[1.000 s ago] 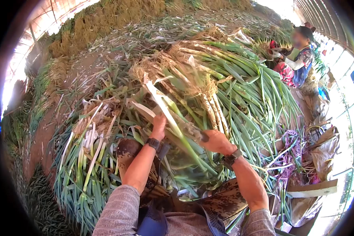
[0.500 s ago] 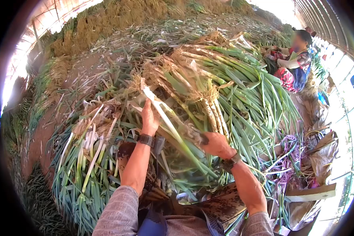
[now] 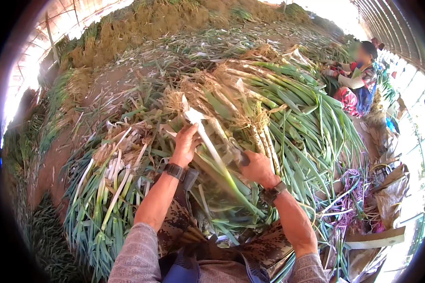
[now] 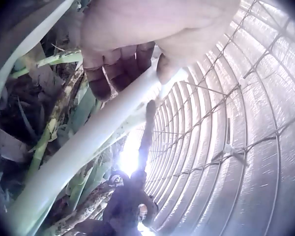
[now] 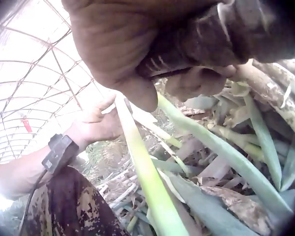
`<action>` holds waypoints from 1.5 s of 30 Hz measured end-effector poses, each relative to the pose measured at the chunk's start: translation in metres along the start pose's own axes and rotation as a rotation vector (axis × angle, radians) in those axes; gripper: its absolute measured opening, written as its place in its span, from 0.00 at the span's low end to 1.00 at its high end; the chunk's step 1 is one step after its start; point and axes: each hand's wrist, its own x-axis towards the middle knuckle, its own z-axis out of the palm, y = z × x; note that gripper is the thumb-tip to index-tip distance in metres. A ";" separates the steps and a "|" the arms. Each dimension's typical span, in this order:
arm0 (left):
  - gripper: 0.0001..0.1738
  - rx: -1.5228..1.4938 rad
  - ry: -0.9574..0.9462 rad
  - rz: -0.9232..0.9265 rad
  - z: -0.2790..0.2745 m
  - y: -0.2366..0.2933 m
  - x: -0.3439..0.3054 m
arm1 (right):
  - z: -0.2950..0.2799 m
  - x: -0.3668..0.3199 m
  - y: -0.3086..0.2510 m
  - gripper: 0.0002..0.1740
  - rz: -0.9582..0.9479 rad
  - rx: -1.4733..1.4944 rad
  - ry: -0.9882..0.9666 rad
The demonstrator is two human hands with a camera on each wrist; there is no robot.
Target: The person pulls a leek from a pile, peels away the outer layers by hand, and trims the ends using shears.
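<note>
My left hand (image 3: 185,145) pinches a leek (image 3: 218,159) near its white root end, thumb on one side and fingertips on the other. The leek slants down toward my right, turning green below. In my right hand (image 3: 259,168) I grip a dark pistol-shaped air blow gun (image 4: 124,209). Its thin nozzle (image 4: 146,135) points up close beside the white stalk in the left wrist view. The right wrist view shows my curled fingers (image 5: 196,82) around its dark handle, with the green part of the leek passing below.
Unpeeled leeks with brown roots (image 3: 259,123) lie heaped ahead and to the right. Whiter leeks (image 3: 115,181) are piled at my left. Purple strands (image 3: 347,198) and a pale board (image 3: 375,238) lie at right. Another person (image 3: 359,80) sits at the far right.
My left hand has slid up the leek toward its root end, fingers loosening midway and now pinching it. The right hand stays nearly in place. The seated person's arms have shifted.
</note>
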 end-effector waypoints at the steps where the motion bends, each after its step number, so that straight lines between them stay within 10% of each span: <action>1: 0.10 0.023 -0.018 0.002 0.003 -0.002 -0.002 | -0.001 0.001 0.000 0.18 -0.001 -0.002 0.001; 20: 0.19 -0.104 0.049 -0.257 0.022 -0.002 -0.001 | -0.013 -0.004 0.000 0.18 -0.175 0.055 -0.053; 26: 0.21 -0.302 -0.283 -0.268 0.013 0.001 -0.004 | -0.020 -0.004 -0.008 0.17 -0.140 0.050 -0.056; 28: 0.34 -0.268 -0.182 -0.278 0.007 -0.004 -0.001 | -0.012 -0.001 -0.005 0.17 -0.102 0.027 -0.030; 45: 0.12 -0.260 -0.014 0.012 -0.005 -0.022 0.013 | -0.016 -0.019 0.017 0.15 0.007 -0.059 -0.182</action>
